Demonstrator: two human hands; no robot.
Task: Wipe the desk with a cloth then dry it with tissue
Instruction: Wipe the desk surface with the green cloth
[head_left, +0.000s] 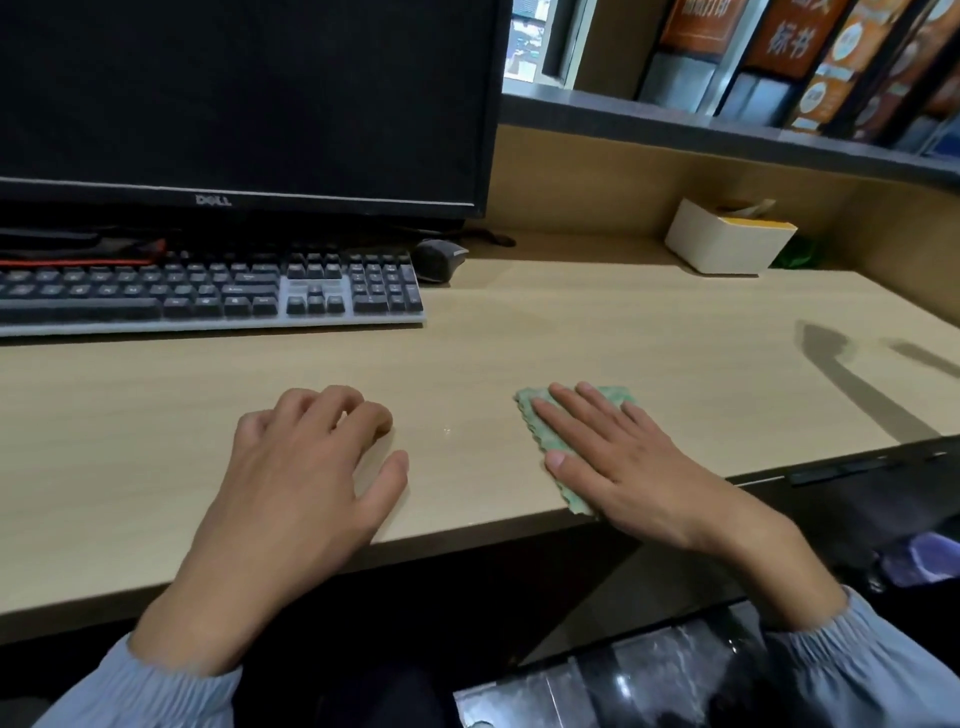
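A green patterned cloth (540, 428) lies flat on the light wooden desk (649, 343) near its front edge. My right hand (618, 457) presses flat on the cloth with fingers spread, covering most of it. My left hand (306, 467) rests on the bare desk to the left of the cloth, fingers curled and knuckles touching the surface, holding nothing. A white tissue box (727, 239) with a yellow top stands at the back right of the desk against the partition.
A black Dell monitor (234, 104) and a dark keyboard (208, 291) fill the back left. A dark mouse (439, 260) lies beside the keyboard. A wooden partition with a shelf rises behind. The desk's front edge runs just under my wrists.
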